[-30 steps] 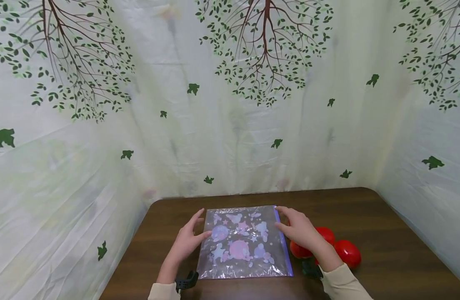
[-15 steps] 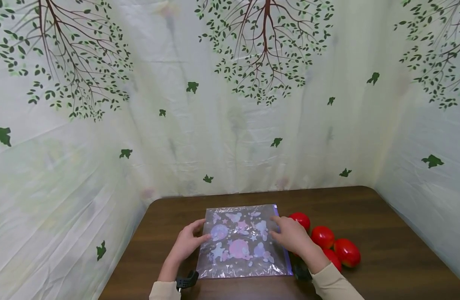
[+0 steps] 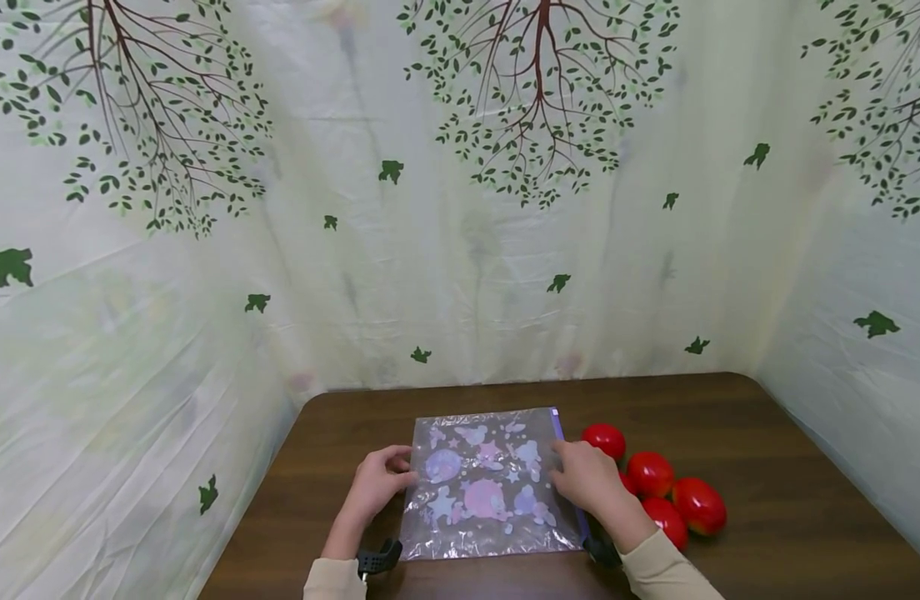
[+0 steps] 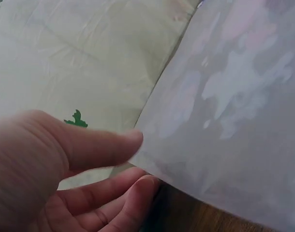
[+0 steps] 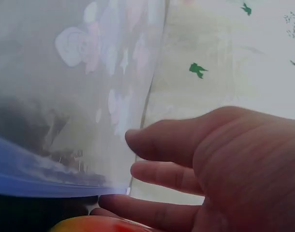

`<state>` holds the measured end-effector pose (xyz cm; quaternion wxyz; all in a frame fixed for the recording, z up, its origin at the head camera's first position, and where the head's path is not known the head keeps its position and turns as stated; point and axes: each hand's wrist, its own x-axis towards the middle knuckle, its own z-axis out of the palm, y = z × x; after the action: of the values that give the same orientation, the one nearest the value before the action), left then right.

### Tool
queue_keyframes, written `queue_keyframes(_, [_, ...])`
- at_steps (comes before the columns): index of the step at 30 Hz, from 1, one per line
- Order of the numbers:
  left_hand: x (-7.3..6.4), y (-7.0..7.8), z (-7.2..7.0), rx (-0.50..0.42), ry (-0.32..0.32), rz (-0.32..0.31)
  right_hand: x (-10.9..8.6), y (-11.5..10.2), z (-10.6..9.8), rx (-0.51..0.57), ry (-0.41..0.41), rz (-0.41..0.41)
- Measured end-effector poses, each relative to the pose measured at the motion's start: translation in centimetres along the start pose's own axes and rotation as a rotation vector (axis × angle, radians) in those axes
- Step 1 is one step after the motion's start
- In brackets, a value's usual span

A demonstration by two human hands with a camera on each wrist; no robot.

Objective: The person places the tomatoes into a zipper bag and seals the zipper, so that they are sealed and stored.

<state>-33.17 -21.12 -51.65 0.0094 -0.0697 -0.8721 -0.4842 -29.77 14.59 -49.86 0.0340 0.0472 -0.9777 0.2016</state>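
A clear zip bag (image 3: 460,542) printed with pink and blue shapes lies flat on the table, its purple zip strip (image 5: 51,190) along the right side. My left hand (image 3: 379,483) is at the bag's left edge. In the left wrist view, its thumb (image 4: 109,147) is right at the edge, with the fingertips (image 4: 146,186) a little apart below it. My right hand (image 3: 591,477) reaches over the zip side. The right wrist view shows its fingers (image 5: 162,212) extended at the end of the strip, the thumb (image 5: 162,140) apart from them.
Several glossy red apples (image 3: 650,474) sit just right of the bag, partly behind my right hand. One apple (image 5: 99,224) shows directly below those fingers. The brown table (image 3: 790,500) ends at a pale curtain (image 3: 475,317) with a leaf print.
My right hand has come slightly nearer and down along the zip side, uncovering more apples. My left hand has slid slightly down the left edge, its fingers drawn in. The bag stays in place.
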Motion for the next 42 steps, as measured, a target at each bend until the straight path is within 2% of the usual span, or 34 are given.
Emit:
queue_keyframes(5, [0.1,-0.4,0.1,0.024,0.005,-0.011,0.1,0.2,0.1,0.003,0.044,-0.004])
queue_keyframes(9, [0.3,-0.8,-0.1,0.143,-0.022,0.046,0.2,0.2,0.2,-0.006,0.084,-0.036])
queue_keyframes(12, [0.3,-1.1,-0.4,0.255,-0.050,0.124,0.4,0.2,0.2,0.015,0.104,-0.044])
queue_keyframes(15, [0.2,-1.4,-0.8,0.336,-0.078,0.176,0.5,0.1,0.1,0.053,0.122,-0.053])
queue_keyframes(19, [0.0,-1.5,-1.1,0.400,-0.119,0.193,0.4,0.1,0.1,0.068,0.121,-0.045])
queue_keyframes(28, [0.0,-1.2,-1.1,0.472,-0.157,0.202,0.3,0.2,-0.1,0.072,0.048,0.046])
queue_keyframes(35, [-0.1,-1.1,-1.1,0.466,-0.171,0.197,0.3,0.2,-0.2,0.084,0.072,0.028])
queue_keyframes(42, [0.0,-1.6,-1.2,0.448,-0.163,0.202,0.3,0.0,-0.3,0.138,0.080,0.013])
